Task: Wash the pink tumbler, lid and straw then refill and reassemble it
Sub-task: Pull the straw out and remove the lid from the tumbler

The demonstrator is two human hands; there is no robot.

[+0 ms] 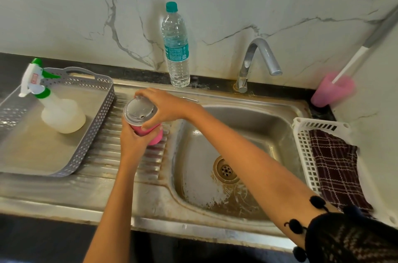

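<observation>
A stained steel sink [254,125] sits below a marble-veined wall, with its ribbed drainboard [120,155] on the left beside a grey tray [97,125]. Over the drainboard, the left hand [133,142] curls its fingers round the pink tumbler [156,136]. The right hand [165,107] arches over the clear lid [139,111], fingertips and thumb clamping its rim. Both hands hide most of the tumbler; whether it touches the ridges, I can't tell.

The left hand [134,141] hides most of the tumbler [156,137] (pink patches show), the right hand [164,107] part of the lid [139,110]; the left edge crops the tray [108,99].
</observation>
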